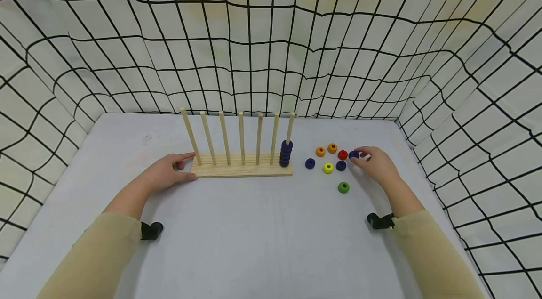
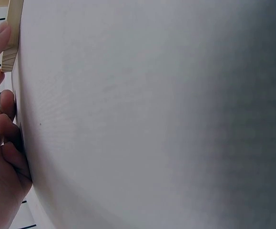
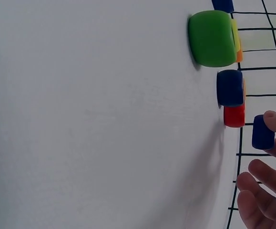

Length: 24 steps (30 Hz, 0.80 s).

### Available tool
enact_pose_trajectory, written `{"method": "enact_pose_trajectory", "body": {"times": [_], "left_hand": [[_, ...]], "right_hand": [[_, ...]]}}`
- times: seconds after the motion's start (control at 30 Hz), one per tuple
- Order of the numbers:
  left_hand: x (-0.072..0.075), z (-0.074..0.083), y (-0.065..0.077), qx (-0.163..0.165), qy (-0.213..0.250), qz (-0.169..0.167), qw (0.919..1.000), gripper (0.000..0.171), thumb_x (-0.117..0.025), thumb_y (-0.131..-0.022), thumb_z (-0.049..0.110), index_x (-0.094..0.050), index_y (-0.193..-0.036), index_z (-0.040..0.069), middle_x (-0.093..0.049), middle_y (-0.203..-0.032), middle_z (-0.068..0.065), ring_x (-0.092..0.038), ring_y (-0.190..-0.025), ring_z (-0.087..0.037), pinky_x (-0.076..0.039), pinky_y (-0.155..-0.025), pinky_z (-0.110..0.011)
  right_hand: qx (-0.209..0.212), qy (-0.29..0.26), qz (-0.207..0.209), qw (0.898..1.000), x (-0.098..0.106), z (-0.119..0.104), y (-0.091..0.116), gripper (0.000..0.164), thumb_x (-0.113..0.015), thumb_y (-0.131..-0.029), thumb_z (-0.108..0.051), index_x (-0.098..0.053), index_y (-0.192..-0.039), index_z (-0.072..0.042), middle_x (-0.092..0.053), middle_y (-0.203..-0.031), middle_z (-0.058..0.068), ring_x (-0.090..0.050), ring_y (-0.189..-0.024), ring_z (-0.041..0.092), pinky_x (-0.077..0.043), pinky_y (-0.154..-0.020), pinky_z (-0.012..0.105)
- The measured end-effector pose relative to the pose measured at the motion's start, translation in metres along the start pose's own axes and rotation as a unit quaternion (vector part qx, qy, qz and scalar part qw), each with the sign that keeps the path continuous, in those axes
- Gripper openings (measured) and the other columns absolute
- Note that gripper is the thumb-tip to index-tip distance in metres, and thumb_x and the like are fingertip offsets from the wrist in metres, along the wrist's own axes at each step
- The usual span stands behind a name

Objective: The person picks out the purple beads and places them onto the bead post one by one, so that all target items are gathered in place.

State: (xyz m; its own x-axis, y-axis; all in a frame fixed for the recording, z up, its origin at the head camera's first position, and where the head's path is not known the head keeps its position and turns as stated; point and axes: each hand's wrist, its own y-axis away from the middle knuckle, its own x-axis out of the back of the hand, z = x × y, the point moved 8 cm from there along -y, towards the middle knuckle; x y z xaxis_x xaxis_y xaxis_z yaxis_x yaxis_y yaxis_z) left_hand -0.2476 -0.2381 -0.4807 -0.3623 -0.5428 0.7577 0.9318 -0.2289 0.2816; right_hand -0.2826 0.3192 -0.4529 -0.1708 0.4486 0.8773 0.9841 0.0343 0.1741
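A wooden peg rack [image 1: 243,170] with several upright pegs stands toward the back of the table. My left hand [image 1: 163,174] grips the rack's left end, thumb at the front edge and index finger behind. Dark blue beads [image 1: 285,154] are stacked on the rightmost peg; the other pegs are bare. My right hand [image 1: 377,165] pinches a blue bead [image 3: 262,132] between thumb and index finger, off the table, the other fingers loosely bent. Close to it lie a red bead [image 1: 342,155] and another blue bead [image 1: 340,165].
Two orange beads [image 1: 320,151], a yellow bead [image 1: 328,168], a further blue bead [image 1: 310,163] and a green bead [image 1: 343,188] lie loose between the rack and my right hand. A black grid [image 1: 250,44] over white cloth walls the table's back and sides.
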Motion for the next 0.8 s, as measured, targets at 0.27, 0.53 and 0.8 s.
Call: {"method": "enact_pose_trajectory", "body": {"times": [0.27, 0.53, 0.8], "left_hand": [[0.000, -0.002, -0.001, 0.001, -0.001, -0.001, 1.0000, 0.083, -0.075, -0.086, 0.046, -0.041, -0.151, 0.008, -0.043, -0.101, -0.010, -0.041, -0.094, -0.026, -0.033, -0.077, -0.041], [-0.001, -0.002, -0.002, -0.002, 0.000, -0.001, 1.0000, 0.084, -0.076, -0.085, 0.047, -0.041, -0.151, 0.008, -0.043, -0.100, -0.010, -0.041, -0.092, -0.026, -0.033, -0.076, -0.041], [-0.001, -0.004, -0.002, 0.000, -0.002, -0.001, 1.0000, 0.085, -0.075, -0.085, 0.048, -0.040, -0.152, 0.009, -0.043, -0.101, -0.010, -0.042, -0.094, -0.026, -0.033, -0.076, -0.041]], "right_hand": [[0.014, -0.001, 0.017, 1.000, 0.005, -0.012, 0.005, 0.048, -0.064, -0.096, -0.037, -0.059, -0.136, -0.010, -0.056, -0.128, 0.019, -0.053, -0.111, 0.035, -0.048, -0.084, 0.047], [0.018, -0.007, 0.025, 1.000, 0.009, -0.023, 0.009, 0.048, -0.064, -0.096, -0.037, -0.059, -0.136, -0.012, -0.056, -0.126, 0.015, -0.053, -0.107, 0.033, -0.049, -0.080, 0.043], [0.022, -0.015, 0.032, 0.999, 0.011, -0.032, 0.011, 0.046, -0.065, -0.097, -0.034, -0.058, -0.137, -0.013, -0.057, -0.126, 0.015, -0.053, -0.106, 0.032, -0.050, -0.079, 0.042]]}}
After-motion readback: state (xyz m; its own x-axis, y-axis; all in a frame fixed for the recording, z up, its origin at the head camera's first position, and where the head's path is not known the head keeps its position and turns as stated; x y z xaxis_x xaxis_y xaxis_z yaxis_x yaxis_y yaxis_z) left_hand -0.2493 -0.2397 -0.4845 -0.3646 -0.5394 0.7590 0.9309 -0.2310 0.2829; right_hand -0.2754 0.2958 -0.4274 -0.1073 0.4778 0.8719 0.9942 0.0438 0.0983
